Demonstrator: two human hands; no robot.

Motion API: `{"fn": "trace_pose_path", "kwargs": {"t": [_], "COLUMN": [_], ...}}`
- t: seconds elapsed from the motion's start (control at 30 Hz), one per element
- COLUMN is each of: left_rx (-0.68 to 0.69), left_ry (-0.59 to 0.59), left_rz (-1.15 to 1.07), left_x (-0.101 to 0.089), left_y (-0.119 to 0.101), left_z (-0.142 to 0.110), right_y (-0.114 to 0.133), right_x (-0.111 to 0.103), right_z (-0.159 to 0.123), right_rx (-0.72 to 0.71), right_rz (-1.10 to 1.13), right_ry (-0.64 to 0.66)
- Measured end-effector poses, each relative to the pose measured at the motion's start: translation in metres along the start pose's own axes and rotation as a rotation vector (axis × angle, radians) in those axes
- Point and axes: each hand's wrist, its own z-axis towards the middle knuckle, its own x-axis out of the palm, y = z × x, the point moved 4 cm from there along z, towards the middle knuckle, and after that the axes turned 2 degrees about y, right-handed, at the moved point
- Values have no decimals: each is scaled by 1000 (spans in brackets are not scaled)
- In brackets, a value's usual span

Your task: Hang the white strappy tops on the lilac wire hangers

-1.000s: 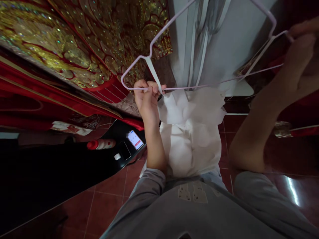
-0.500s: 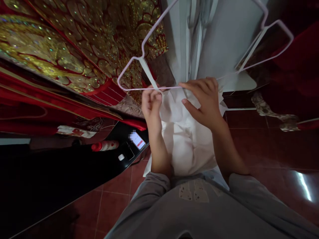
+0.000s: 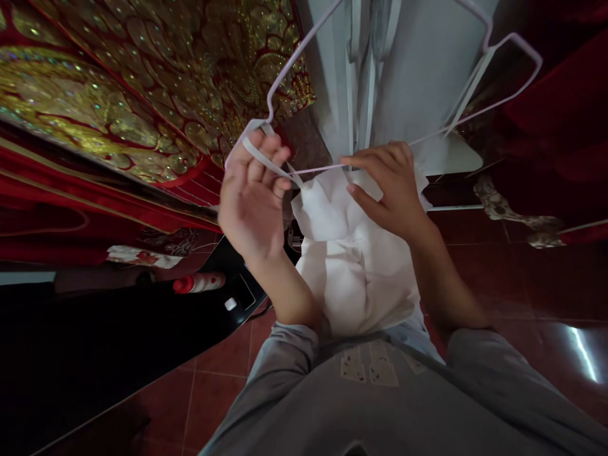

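Note:
A pale wire hanger (image 3: 517, 95) hangs in front of me with a white garment (image 3: 361, 266) dangling from it. My left hand (image 3: 251, 199) is raised with its palm toward me, and its fingers are hooked under the garment's white strap (image 3: 259, 155) near the hanger's left notch. My right hand (image 3: 387, 187) pinches the hanger's lower bar and the garment's top edge at the middle. The strap on the right side (image 3: 468, 92) sits in the hanger's right notch.
Red garments with gold embroidery (image 3: 142, 82) hang at the left. A black table (image 3: 95, 342) below them carries a red and white bottle (image 3: 199, 282) and a small white object (image 3: 230, 304). A white panel (image 3: 418, 76) stands behind the hanger. Dark red floor tiles (image 3: 498, 278) lie underneath.
My right hand came down from the hanger's right end to its lower bar. My left hand opened from a pinch on the bar and rose, lifting the left strap with its fingers.

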Motion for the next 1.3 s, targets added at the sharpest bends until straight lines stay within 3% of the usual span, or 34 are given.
{"fn": "trace_pose_path", "kwargs": {"t": [0.17,0.3,0.37,0.47,0.57,0.7,0.8,0.9,0.97,1.1,1.3], "left_rx": [100,217,236,183,33,64,123,128,121,145,199], "left_ry": [-154,-366,-438,-409,-149,-69,-75,-83,-100,-116,-152], "left_rz": [100,216,313,336,130,-46,-51,-8,22,39,61], "left_x": [-30,-65,-73,-59,-19,13,14,11,10,10,12], "left_y": [-7,12,26,45,56,55,57,61,64,65,67], "left_z": [14,4,-2,-9,-13,-18,-17,-16,-15,-14,-16], "right_y": [0,-2,-3,-1,6,22,23,1,-20,-43,-26], "right_x": [2,3,4,6,5,-4,-18,-34,-42,-55,-74], "right_z": [-4,-5,-6,-8,-10,-13,-19,-30,-32,-20,-10], "right_rx": [9,5,-4,-14,-30,-113,-117,57,170,293,386], "right_rz": [8,-11,-9,0,-8,19,126,234,343,537,624], "right_ry": [-8,-23,-27,-23,-32,-122,-365,-761,-875,-701,-639]}}
